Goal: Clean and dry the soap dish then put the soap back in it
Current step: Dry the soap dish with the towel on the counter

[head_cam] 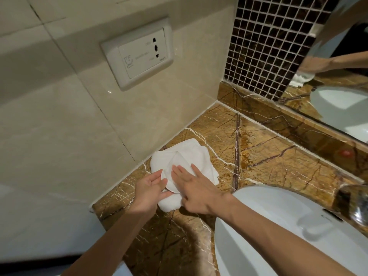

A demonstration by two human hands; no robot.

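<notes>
A white towel (191,156) lies crumpled on the brown marble counter (268,160), in the corner by the wall. On it sits a white oval soap dish (168,179), mostly covered by my hands. My left hand (149,191) cups the dish's left edge together with a fold of towel. Flat on top of the dish and towel lies my right hand (196,189), fingers stretched out and together. No soap shows clearly; a small pink-red patch (346,152) sits at the foot of the marble ledge, and I cannot tell what it is.
A white basin (258,236) fills the lower right, with a chrome tap (352,204) at its far edge. A mirror (338,86) runs along the back above the ledge. A wall socket (137,54) sits on the beige tiles above the towel.
</notes>
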